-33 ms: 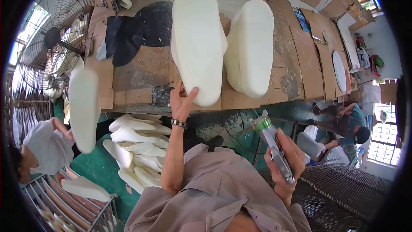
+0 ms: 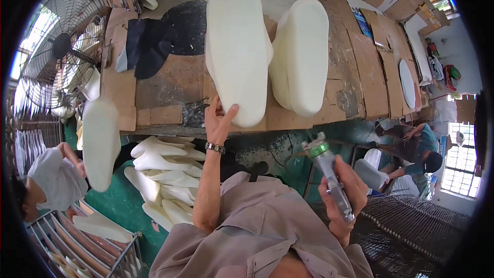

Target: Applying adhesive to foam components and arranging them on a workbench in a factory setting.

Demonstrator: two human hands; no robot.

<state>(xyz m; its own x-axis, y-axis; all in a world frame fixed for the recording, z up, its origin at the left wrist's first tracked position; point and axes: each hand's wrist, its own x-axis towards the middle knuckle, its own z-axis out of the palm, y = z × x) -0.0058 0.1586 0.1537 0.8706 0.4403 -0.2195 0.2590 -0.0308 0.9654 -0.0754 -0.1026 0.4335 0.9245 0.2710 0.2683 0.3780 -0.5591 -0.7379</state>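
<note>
My left hand (image 2: 219, 125) grips the near end of a long cream moulded foam piece (image 2: 237, 51) on the bench, thumb on top and fingers at its left edge. A second cream foam piece (image 2: 309, 56) lies just right of it, touched by neither hand. In my right hand (image 2: 346, 190) is a silver spray gun (image 2: 329, 172) with a green collar, held in front of the bench's near edge. Its nozzle end points up and to the left, apart from the foam. The fingers wrap round its body, partly hidden.
Cardboard (image 2: 170, 92) covers the bench, with dark cloth (image 2: 149, 46) on it. Foam pieces (image 2: 164, 175) are piled below at left. A large fan (image 2: 62, 45) stands far left, near a co-worker (image 2: 59, 177) and a blurred foam piece (image 2: 101, 146). Another person (image 2: 424, 144) works at right.
The blurred foam piece near the co-worker at left has dropped lower. My right hand and the spray gun have shifted slightly right. My left hand keeps its place on the foam piece.
</note>
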